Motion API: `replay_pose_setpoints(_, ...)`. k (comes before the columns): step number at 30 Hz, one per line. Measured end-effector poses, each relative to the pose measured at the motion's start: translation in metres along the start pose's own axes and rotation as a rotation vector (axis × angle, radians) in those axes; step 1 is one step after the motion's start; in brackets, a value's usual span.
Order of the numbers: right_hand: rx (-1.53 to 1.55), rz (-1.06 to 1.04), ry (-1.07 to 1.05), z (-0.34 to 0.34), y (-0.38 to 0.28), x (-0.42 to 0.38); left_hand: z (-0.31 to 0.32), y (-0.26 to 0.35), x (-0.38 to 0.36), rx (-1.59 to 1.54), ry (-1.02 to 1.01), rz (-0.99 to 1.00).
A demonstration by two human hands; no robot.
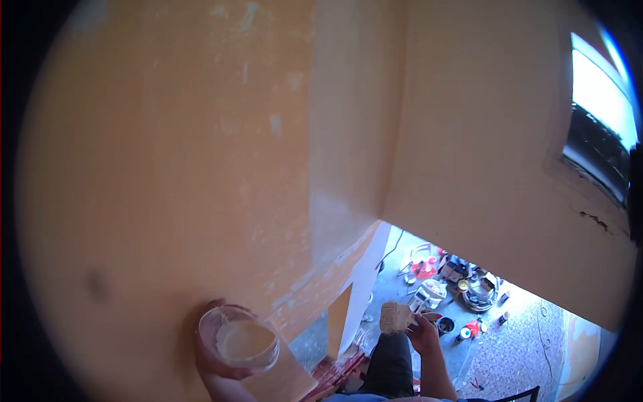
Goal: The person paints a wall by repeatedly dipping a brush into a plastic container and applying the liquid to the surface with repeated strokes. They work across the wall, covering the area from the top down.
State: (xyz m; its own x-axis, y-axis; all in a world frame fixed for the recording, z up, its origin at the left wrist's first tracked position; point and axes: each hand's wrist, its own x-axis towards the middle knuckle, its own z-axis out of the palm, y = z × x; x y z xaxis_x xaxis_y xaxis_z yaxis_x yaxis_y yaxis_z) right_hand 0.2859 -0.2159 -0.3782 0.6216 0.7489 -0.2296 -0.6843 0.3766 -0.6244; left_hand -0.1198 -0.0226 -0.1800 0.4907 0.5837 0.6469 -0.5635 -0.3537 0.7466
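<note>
**Bowl at the wall, pad held low**

The orange wall fills the view; the left hand cups a clear bowl of pale liquid close against it; the right hand pinches a worn sanding pad, lower and well right of the bowl, above floor clutter.
</note>
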Motion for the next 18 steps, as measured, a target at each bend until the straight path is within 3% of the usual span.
replay_pose_setpoints(8, -0.004, 0.11, 0.016, 0.018, 0.046, 0.009, 0.007, -0.001, 0.005, -0.061, 0.053, -0.024)
replay_pose_setpoints(12, -0.014, 0.164, -0.087, 0.037, 0.063, 0.012, 0.011, -0.001, 0.003, -0.069, 0.113, -0.047)
replay_pose_setpoints(14, -0.033, 0.183, -0.105, 0.046, 0.067, 0.01, -0.003, -0.008, 0.005, -0.001, -0.031, -0.032)
replay_pose_setpoints(18, -0.034, 0.264, -0.219, 0.049, 0.073, 0.009, 0.0, -0.02, -0.011, 0.072, 0.136, -0.028)
